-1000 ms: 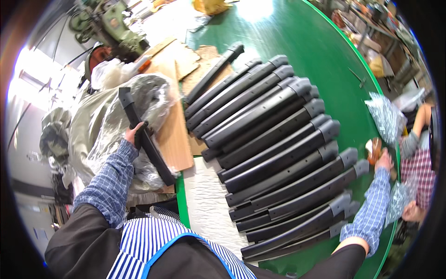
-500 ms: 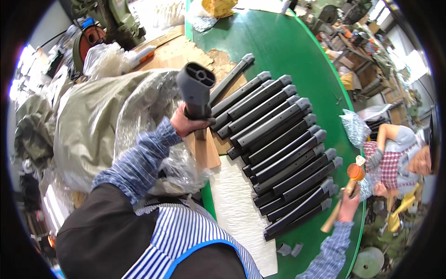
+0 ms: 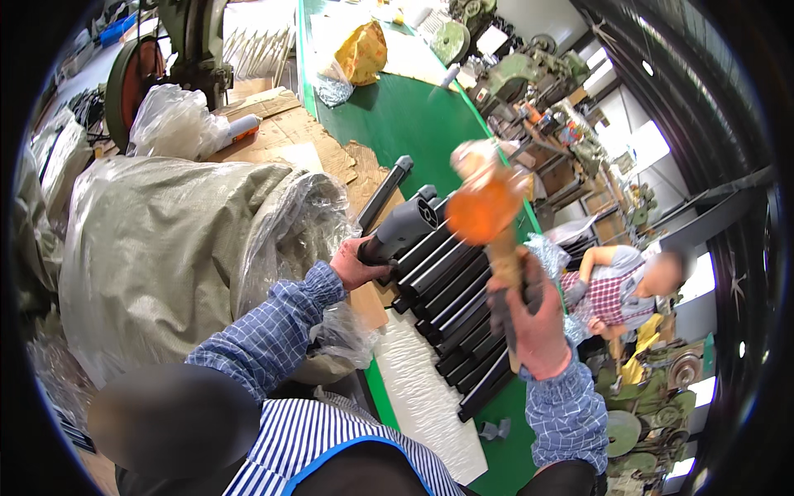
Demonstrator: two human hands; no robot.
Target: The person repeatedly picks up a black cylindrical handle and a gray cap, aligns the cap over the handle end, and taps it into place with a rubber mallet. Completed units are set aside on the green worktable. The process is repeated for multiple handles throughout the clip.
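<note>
My left hand point(image 3: 356, 264) is closed around a black tube with a wide grey end fitting point(image 3: 407, 225), its hollow, ribbed end tilted up and to the right. Raised above the table, my right hand point(image 3: 539, 324) grips the wooden handle of a mallet point(image 3: 482, 208). The mallet's orange head is blurred by motion and hangs to the right of the fitting, apart from it. Beneath both hands lies a row of black tubes point(image 3: 451, 302), partly hidden by the mallet and my right hand. One more tube point(image 3: 386, 194) lies on the cardboard beyond my left hand.
The tubes lie on a green table point(image 3: 422, 107) and a white foam sheet point(image 3: 422, 405). Small grey caps point(image 3: 495, 430) sit near its front. A plastic-wrapped bundle point(image 3: 165, 256) stands left. A yellow bag point(image 3: 361, 54) lies at the far end. A co-worker point(image 3: 616, 285) is at the right.
My right hand has lifted the mallet from the table's right side up and left, closer to the held tube. My left hand has shifted slightly right and lower, tipping the tube rightward. The view has turned.
</note>
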